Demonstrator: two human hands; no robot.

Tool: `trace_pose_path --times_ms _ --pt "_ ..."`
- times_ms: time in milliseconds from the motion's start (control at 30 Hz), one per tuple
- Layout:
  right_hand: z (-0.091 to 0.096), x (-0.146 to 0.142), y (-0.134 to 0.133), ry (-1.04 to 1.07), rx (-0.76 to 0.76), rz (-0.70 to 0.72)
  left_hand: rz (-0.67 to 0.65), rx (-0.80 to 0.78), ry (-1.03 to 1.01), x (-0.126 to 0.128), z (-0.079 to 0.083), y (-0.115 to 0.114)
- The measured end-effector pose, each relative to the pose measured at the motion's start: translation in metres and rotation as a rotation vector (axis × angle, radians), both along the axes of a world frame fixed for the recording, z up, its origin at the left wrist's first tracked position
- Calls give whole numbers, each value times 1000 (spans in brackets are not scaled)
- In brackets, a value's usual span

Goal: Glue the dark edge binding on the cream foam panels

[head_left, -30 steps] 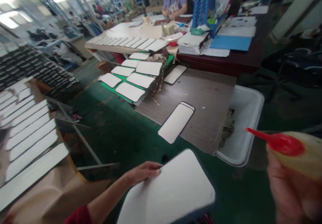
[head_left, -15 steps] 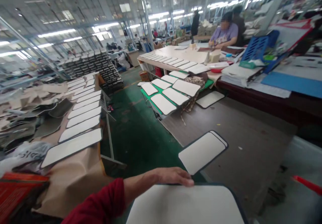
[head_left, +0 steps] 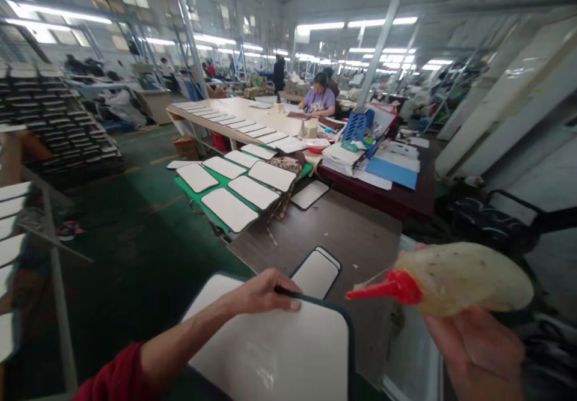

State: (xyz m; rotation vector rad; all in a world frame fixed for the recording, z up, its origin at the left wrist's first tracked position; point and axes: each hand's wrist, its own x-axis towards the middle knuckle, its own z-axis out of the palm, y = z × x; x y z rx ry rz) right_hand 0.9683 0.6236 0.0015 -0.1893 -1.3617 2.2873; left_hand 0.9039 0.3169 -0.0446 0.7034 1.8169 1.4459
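My left hand [head_left: 265, 293] is closed over the top edge of a white panel [head_left: 302, 350] with a dark border and rounded corners, at the bottom middle of the head view. Behind my forearm, a second such white surface [head_left: 214, 293] shows in part; whether it is a separate panel I cannot tell. In my right hand [head_left: 478, 344], at the lower right, lies a cloudy squeeze bottle [head_left: 473, 278] with a red nozzle, pointing left towards the panel but apart from it. Just beyond my left hand, overlapping bordered panels [head_left: 318, 275] rest on the brown table.
The brown table [head_left: 360, 226] stretches ahead, with a green-topped table [head_left: 187, 190] bearing several panels to its left. A long pale table [head_left: 252, 112] stands behind. A person [head_left: 319, 97] in purple works there. Papers and a blue rack [head_left: 355, 125] are at the right.
The view has swung right. My right hand and the squeeze bottle have come into sight, where only the red nozzle showed before. The held panel has shifted and a second white surface appears behind it.
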Motion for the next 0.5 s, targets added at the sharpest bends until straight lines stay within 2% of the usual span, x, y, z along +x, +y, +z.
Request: trace_pose_path --times_ms 100,200,333,500 --pt "25 -17 -6 43 84 123 -68 3 119 -37 24 -17" --pt "44 -30 -10 50 172 141 -156 -25 151 -61 54 -28" --pt "53 -40 -13 22 217 159 -270 -24 172 -69 83 -29" --pt "50 -46 7 109 301 412 -264 -60 165 -66 97 -23"
